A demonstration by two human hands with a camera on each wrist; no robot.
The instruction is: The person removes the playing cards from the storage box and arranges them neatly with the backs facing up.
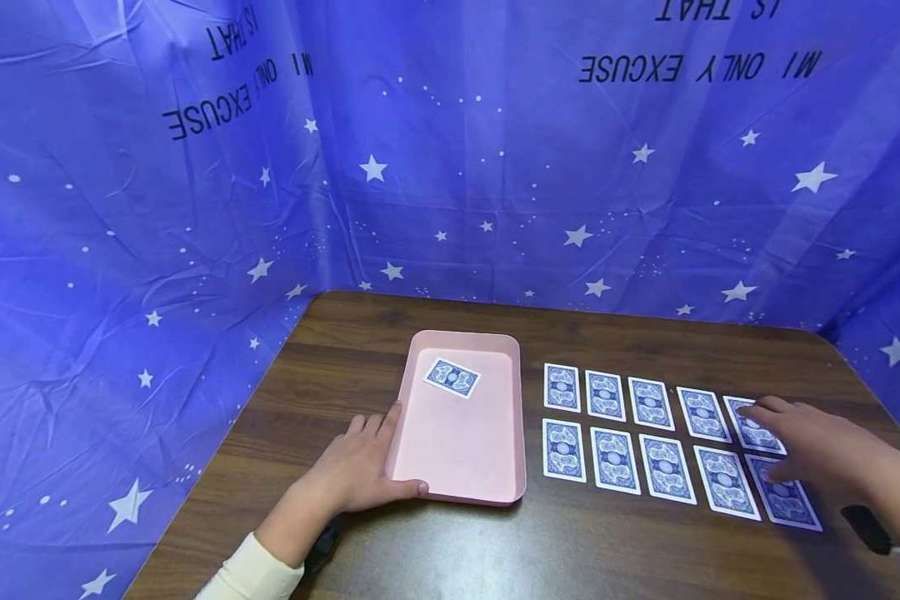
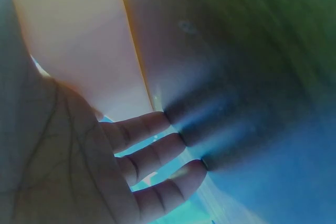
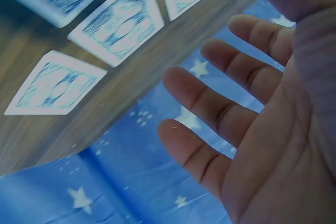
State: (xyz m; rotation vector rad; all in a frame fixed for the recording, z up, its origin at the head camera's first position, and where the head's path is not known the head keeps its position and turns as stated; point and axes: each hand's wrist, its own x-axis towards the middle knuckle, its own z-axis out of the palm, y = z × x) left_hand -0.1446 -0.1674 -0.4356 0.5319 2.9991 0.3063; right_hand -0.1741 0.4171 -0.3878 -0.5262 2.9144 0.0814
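The dark wooden table (image 1: 330,358) is seen from above and from its near edge by the head view, facing the far edge. The fingers (image 2: 142,129) against the pink plastic tray (image 2: 79,40) are shown very close in the left wrist view. Blue-backed playing cards (image 3: 52,85) at the right edge, shared with the head view, are looked up at by the right wrist view.

Face-down cards (image 1: 648,433) (two rows) beside pink tray (image 1: 465,492)
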